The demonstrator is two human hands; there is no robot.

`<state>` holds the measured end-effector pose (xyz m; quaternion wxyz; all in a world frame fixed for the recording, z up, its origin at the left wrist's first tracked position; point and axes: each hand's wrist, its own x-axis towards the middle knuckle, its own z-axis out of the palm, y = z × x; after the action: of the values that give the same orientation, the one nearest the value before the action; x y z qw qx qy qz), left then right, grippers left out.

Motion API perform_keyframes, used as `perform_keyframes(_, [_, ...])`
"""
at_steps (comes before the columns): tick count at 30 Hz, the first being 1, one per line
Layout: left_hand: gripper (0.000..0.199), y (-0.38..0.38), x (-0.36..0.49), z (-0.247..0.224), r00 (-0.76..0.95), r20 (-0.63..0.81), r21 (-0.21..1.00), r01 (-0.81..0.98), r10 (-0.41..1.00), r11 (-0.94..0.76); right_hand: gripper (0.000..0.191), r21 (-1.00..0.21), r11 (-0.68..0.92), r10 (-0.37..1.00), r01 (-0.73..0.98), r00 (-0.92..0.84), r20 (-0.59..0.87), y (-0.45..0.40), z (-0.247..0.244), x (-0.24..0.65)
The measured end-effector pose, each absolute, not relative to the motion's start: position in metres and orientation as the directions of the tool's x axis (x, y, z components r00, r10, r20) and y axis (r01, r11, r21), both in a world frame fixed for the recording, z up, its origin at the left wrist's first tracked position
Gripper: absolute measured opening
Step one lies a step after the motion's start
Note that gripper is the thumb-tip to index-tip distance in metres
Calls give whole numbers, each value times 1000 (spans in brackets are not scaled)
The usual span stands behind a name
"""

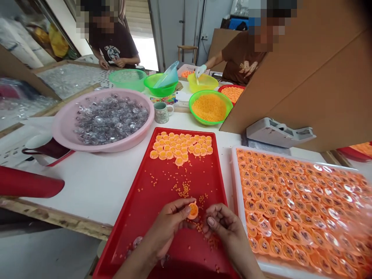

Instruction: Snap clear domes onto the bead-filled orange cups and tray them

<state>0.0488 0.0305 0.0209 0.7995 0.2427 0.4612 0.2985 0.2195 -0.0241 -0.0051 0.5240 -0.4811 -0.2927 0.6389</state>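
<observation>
My left hand [174,221] pinches a small round orange plastic case [192,210] between thumb and fingers, its open face up with orange-yellow bits inside. Just to its right, my right hand [222,224] is closed with its fingers curled in; whatever it may hold is hidden. Both hands are above a red tray [145,201]. Rows of similar filled orange cases [177,145] lie at the tray's far end. Loose orange beads [183,190] are scattered over its middle. A few transparent domed pieces [137,242] lie by my left forearm.
To the right stands a white tray [236,182] of finished-looking orange cases. Behind are a bead-filled green bowl [210,121], a mug [161,112] and a tape dispenser [276,133]. A pink basin [65,120] of transparent pieces stands left. Two people sit across, one wearing a glove.
</observation>
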Motion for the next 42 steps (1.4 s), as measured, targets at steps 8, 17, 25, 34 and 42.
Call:
perform_keyframes(8, [35,30,63,23,410,-536,715,-245,738,655,23,-920,-248,952,-303,98,-289,-19,-5,220])
perform_keyframes(17, [34,20,64,15,380,-451,878,28,807,478,11,-965,-181,967,189,212,-140,-19,3,218])
perform_keyframes(25, [29,18,58,20,369,-261,961,186,892,204,9,-843,74,962,533,183,201,-30,12,211])
perform_keyframes(34, [31,10,53,23,417,-192,980,37,888,194,11,-869,93,949,486,221,225,-38,20,205])
perform_keyframes(42, [22,12,55,27,462,-242,943,-94,853,319,19,-831,193,909,522,224,352,-42,26,204])
